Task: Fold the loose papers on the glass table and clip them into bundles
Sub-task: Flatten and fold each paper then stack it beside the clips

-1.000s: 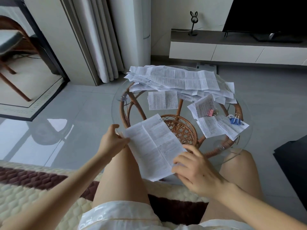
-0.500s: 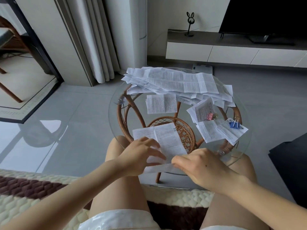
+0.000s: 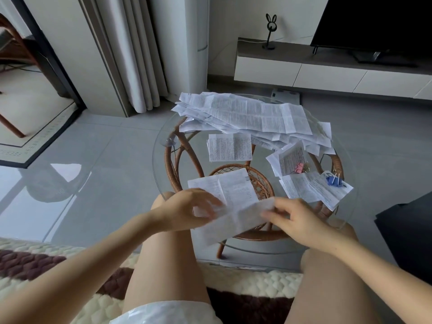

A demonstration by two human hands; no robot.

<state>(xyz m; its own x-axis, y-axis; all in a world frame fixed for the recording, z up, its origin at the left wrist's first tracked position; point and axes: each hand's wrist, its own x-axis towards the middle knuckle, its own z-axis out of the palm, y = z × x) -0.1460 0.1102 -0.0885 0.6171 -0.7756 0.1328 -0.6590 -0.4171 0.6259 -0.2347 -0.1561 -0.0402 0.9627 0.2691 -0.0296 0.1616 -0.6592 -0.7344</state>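
Both hands work at the near edge of the round glass table (image 3: 163, 146), which stands on a woven cane base (image 3: 263, 187). A printed sheet (image 3: 230, 190) lies there with its far half flat on the glass and its near half raised off the table as a flap, blurred in the picture. The left hand (image 3: 191, 210) has its fingers curled on the left end of that flap, and the right hand (image 3: 297, 220) pinches the right end between thumb and fingers, so each hand grips the same sheet

Beyond it, near the middle of the table, lies a small folded paper (image 3: 230, 147) on its own. Along the far side a big pile of loose papers (image 3: 245, 113) spreads across the glass, the sheets creased and overlapping. To the right are two bundles: one (image 3: 288, 155) held by a pink clip (image 3: 299, 168), and just in front of it another (image 3: 311, 189) with a blue clip (image 3: 333, 181) at its right end

The person's bare knees sit under the near rim, above a cream and brown knitted blanket (image 3: 257, 284). On the grey floor behind the table stand a pale curtain (image 3: 140, 54) and a low white cabinet (image 3: 327, 73)
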